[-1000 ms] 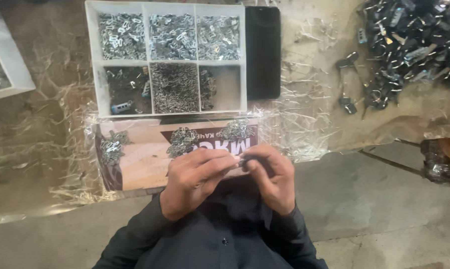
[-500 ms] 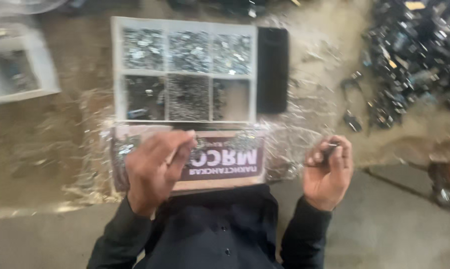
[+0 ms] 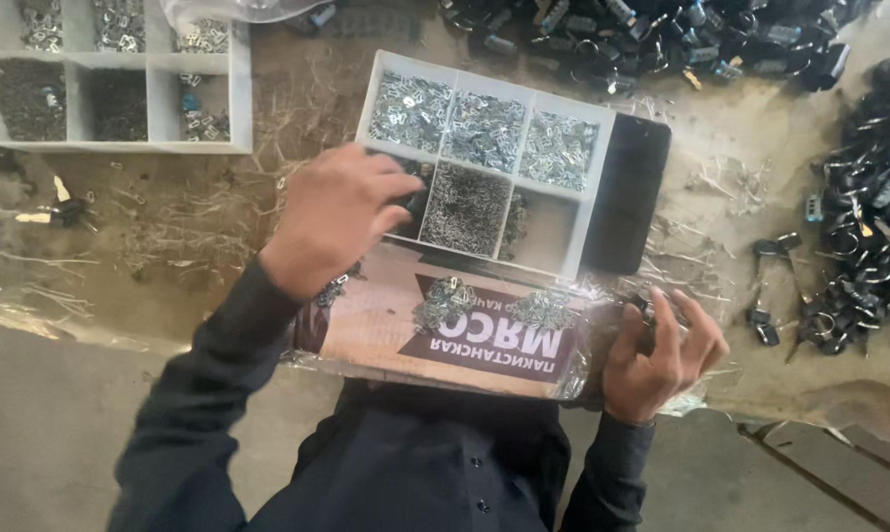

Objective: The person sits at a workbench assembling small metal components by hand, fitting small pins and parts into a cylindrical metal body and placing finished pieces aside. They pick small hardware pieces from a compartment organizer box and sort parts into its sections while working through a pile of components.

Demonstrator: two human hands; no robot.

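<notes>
My left hand [image 3: 339,212] reaches into the near-left compartment of a white divided tray [image 3: 580,236], fingers bent down among small dark parts; what they hold is hidden. My right hand [image 3: 660,347] rests at the right end of a plastic-wrapped board [image 3: 386,325] on my lap, fingers curled around a small dark metal piece [image 3: 645,302]. Two small heaps of shiny metal clips [image 3: 445,300] lie on the board. The tray's far compartments hold silvery clips [image 3: 484,128].
A second white divided tray [image 3: 238,99] sits at the far left. A black phone [image 3: 627,192] lies beside the near tray. Piles of dark key-ring parts [image 3: 869,217] cover the right side and far edge. Crumpled clear plastic covers the dusty worktop.
My hands were together over the board, then parted. My left hand has moved forward into the tray; my right hand went out to the board's right end. The view shifted left.
</notes>
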